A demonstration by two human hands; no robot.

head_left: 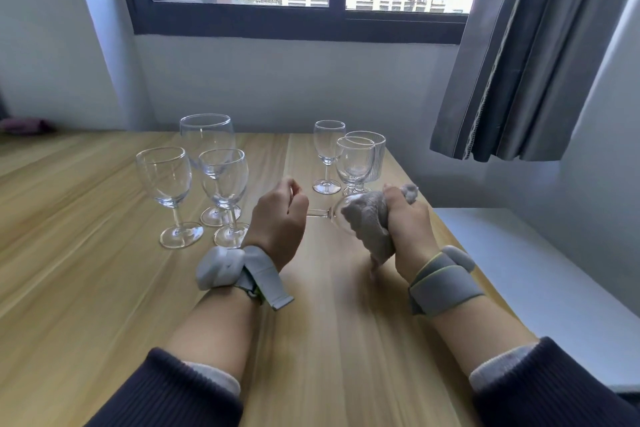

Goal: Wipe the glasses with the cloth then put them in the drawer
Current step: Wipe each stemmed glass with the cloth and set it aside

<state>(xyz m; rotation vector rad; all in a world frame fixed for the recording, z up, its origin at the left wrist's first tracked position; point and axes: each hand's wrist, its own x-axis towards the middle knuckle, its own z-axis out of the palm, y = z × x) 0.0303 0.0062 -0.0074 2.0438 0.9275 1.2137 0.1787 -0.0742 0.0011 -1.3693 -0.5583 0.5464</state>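
Note:
My left hand (280, 215) grips the foot and stem of a clear wine glass (323, 213) that lies sideways above the wooden table (104, 288). Its bowl is mostly wrapped in a grey cloth (369, 218), which my right hand (408, 222) grips around the glass. Three wine glasses stand upright to the left, the nearest (166, 184) in front and a large one (206, 139) behind. Further right stand a small wine glass (328, 152), another stemmed glass (355, 163) and a ribbed glass (375, 152). No drawer is in view.
The table's right edge runs just past my right wrist, with a lower white surface (536, 270) beyond it. A grey curtain (519, 62) hangs at the right over the window wall. Both wrists wear grey strapped bands.

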